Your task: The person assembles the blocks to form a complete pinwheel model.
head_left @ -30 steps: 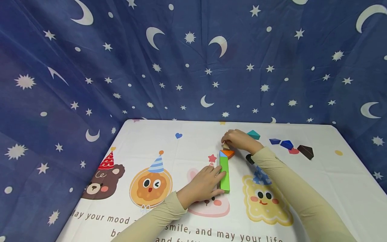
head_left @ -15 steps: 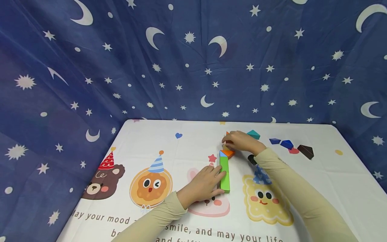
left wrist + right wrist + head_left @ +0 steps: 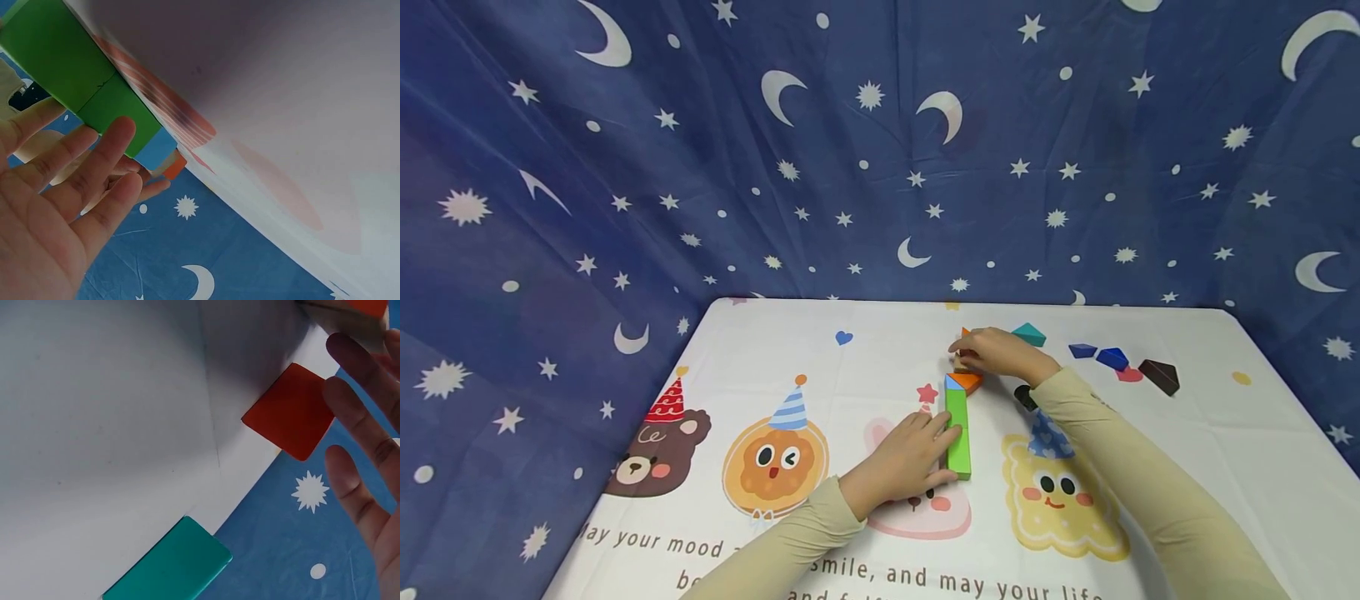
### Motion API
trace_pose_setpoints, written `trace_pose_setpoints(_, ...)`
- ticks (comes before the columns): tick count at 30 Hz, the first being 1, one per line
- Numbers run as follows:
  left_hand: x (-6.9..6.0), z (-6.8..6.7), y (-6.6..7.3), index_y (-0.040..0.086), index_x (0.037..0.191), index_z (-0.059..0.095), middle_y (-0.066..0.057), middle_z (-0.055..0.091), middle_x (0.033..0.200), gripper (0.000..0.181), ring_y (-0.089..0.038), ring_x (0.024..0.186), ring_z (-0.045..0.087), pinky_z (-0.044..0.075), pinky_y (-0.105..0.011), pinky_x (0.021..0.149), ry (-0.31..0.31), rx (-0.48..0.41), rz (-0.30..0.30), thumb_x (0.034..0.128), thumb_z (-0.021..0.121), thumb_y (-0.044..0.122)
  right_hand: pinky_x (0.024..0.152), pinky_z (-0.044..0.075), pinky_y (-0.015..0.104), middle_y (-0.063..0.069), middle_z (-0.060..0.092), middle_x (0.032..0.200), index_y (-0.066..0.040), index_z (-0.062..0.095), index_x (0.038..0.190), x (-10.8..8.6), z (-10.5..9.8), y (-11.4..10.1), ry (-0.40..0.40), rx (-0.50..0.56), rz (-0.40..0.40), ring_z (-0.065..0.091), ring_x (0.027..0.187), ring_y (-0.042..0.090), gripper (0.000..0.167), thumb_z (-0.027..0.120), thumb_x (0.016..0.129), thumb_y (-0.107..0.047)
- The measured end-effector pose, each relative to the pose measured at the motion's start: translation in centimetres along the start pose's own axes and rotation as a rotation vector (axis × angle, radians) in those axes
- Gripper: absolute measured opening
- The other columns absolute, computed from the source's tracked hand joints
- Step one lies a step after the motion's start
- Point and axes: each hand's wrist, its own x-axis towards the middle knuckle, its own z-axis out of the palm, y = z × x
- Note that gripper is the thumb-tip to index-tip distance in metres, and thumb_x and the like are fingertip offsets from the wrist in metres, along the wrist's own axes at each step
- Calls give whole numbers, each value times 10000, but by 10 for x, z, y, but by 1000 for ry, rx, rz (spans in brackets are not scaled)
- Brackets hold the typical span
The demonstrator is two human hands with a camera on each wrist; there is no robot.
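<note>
Resting the left hand [image 3: 901, 460] along the left side of the green bar [image 3: 961, 455], with fingers spread and nearly straight, laying a fingertip over the bar's top face and setting the thumb beside its near end. Touching the bar only, not curling round it. Making out a thin line across the bar in the left wrist view. Pinching a pale wooden piece [image 3: 959, 366] in the bent fingers of the right hand [image 3: 996, 354], just beyond the far end of the green bar. Working with the two hands apart, touching nowhere.

Seeing a small blue wedge [image 3: 953, 383] at the far end of the green bar, and an orange triangle [image 3: 968, 382] against that wedge, just right of the bar's far end. Spotting an orange block [image 3: 289, 412] further beyond the bar, mostly hidden behind the right hand in the head view. Failing to tell touching from mere overlapping between that block and the right fingertips.

Finding a teal block [image 3: 1028, 335] beyond the green bar and to its right, then further right of the bar a flat dark blue piece [image 3: 1082, 351], a brighter blue block [image 3: 1112, 358] and a brown block [image 3: 1160, 377]. Noticing a dark piece [image 3: 1024, 397] near the bar on its right, partly covered by the right sleeve [image 3: 1120, 450]. Seeing a white printed cloth [image 3: 1195, 483] under the bar and a blue starry curtain [image 3: 880, 208] well beyond it.
</note>
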Motion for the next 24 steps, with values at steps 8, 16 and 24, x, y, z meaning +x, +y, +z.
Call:
trace_pose_setpoints(8, 0, 0, 0, 158, 1347, 438, -42, 476, 1326, 603, -196, 1094, 515, 386, -323, 1036, -6, 2, -3, 899, 483, 561, 715, 530, 269, 23, 692, 862, -98, 713, 1043, -3, -3, 2, -9, 29, 7, 565, 721, 100, 221, 678, 830, -51)
trace_pose_setpoints(16, 0, 1, 0, 159, 1342, 445, -40, 476, 1323, 602, -195, 1086, 517, 390, -321, 1030, -3, 6, -2, 895, 492, 559, 742, 537, 289, 17, 700, 858, -76, 711, 1027, 0, -2, -3, -37, 85, -24, 586, 742, 106, 200, 685, 845, -156)
trace_pose_setpoints(24, 0, 0, 0, 155, 1331, 451, -35, 477, 1304, 596, -190, 1060, 520, 395, -314, 1015, 5, 15, 3, 895, 492, 559, 787, 542, 309, 2, 694, 862, -88, 706, 1048, 1, -2, -8, -53, 69, -50, 585, 758, 106, 205, 674, 847, -110)
